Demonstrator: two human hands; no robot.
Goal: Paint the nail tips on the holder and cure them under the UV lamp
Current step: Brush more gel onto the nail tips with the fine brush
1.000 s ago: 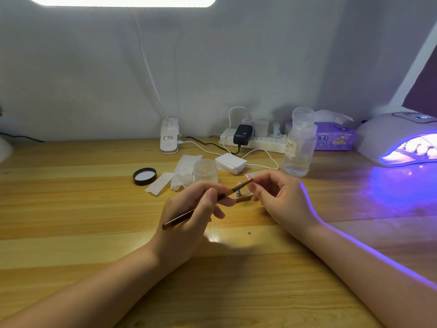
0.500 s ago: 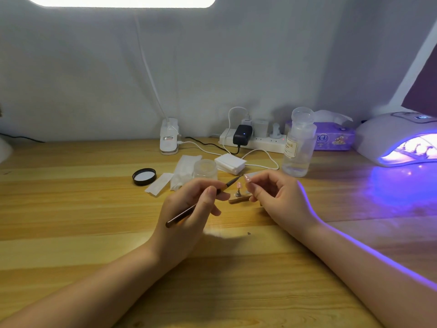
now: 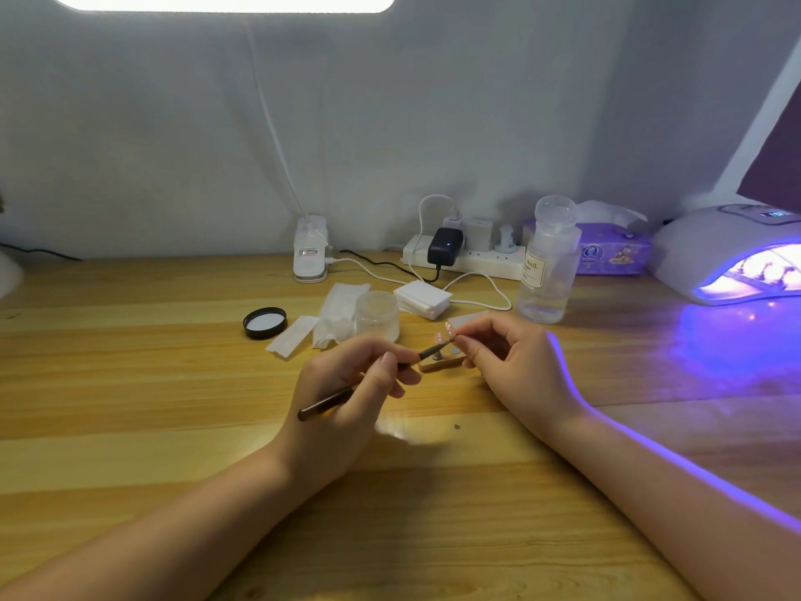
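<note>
Surface: pale wooden planks, grain running left to right, set against a plain grey-white wall, with a bright light panel at the top edge. Along the back stood a white power strip with plugs and cables, a clear pump bottle, a purple tissue pack and, at far right, the UV lamp, lit and casting violet light over the surface. Mid-surface lay a black lid, folded white wipes, a frosted jar and a stack of white pads. Holder: a small wooden block resting on the surface between the hands, carrying pinkish nail tips on short posts; their exact number could not be made out. Brush: long axis running from lower left to upper right, butt end toward the person, bristle end pointing at the nail tips. Left hand: fingers and thumb pinching the brush at its forward part. Right hand: fingertips curled, apparently pinching a post at the holder's right end. Against the frame half a second prior, the brush tip had dropped slightly and lay closer to the nail tips; the holder and background items were unchanged.
</note>
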